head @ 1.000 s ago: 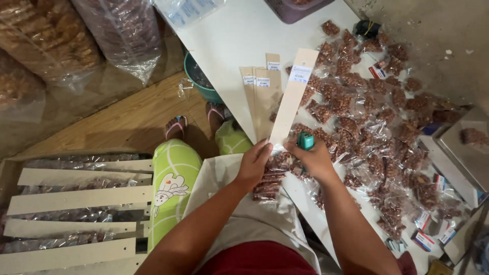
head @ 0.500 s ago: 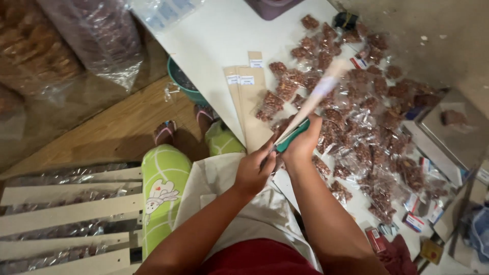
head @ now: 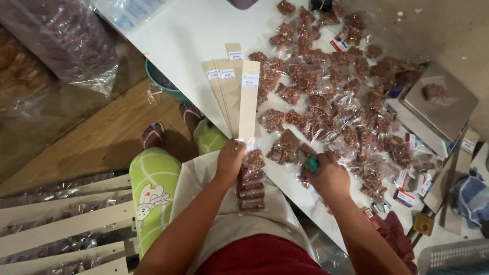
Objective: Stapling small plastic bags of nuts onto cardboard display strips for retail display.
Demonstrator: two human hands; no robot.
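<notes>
My left hand [head: 229, 162] grips a long beige card strip [head: 248, 99] at its lower part, where several small clear packets of brown nuts [head: 251, 181] hang in a row over my lap. My right hand [head: 330, 175] is closed around a small teal tool [head: 311, 163] and rests on the white table [head: 188, 35] among loose nut packets [head: 326, 107]. More beige card strips [head: 226, 89] lie flat on the table beside the held one.
A metal scale [head: 440, 104] with one packet on it stands at the right. Small boxes [head: 405, 188] lie near the table edge. Filled card strips [head: 61, 224] lie on the floor at left. A teal bowl [head: 165, 84] sits under the table. Large plastic bags [head: 61, 35] stand at upper left.
The card strip has swung from tilted right to upright. My right hand left the strip and moved right onto the loose packets, still holding the teal tool.
</notes>
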